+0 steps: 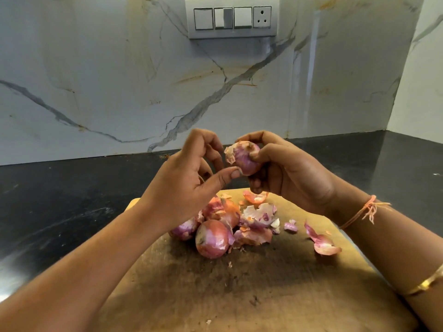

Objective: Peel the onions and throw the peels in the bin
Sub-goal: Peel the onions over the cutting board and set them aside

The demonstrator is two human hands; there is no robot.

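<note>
Right grip [287, 173] clamped round onion [247, 156], held above board [239, 295] on worktop [60, 200]. Left grip [189, 178]: thumb touches the onion's lower left edge; pinching or not, cannot tell. Skin likely papery and tears easily, bulb firm and slick. Take the flaking edge.

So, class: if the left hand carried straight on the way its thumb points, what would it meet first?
The onion gripped in the right hand; the thumb tip of the left hand looks at, or nearly at, its skin.
</note>
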